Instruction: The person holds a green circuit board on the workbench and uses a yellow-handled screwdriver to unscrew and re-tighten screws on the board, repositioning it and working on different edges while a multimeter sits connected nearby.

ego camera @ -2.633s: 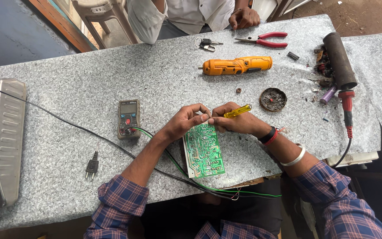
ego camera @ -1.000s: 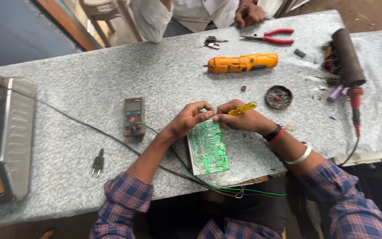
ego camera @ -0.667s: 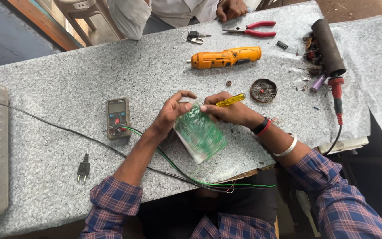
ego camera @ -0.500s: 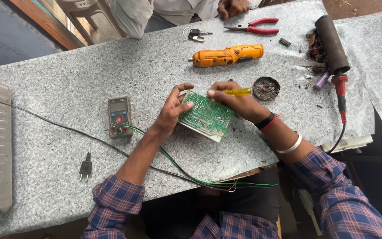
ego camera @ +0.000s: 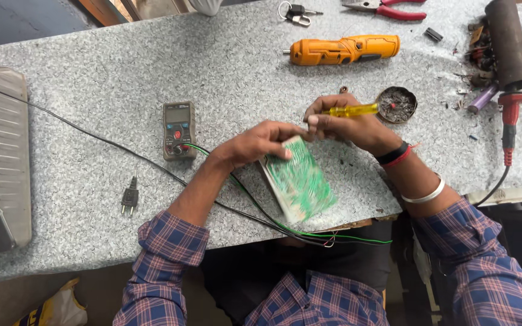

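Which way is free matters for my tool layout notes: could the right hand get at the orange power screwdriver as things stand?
Probably yes. The right hand lies just below the orange power screwdriver with bare tabletop between them, though its grip holds a yellow screwdriver.

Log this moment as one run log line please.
left hand: holds green circuit board | right hand: grips yellow screwdriver | multimeter beside left hand

Left hand grips the top edge of a green circuit board, a bit blurred. Right hand holds a yellow-handled screwdriver, tip hidden, next to a multimeter on the speckled table.
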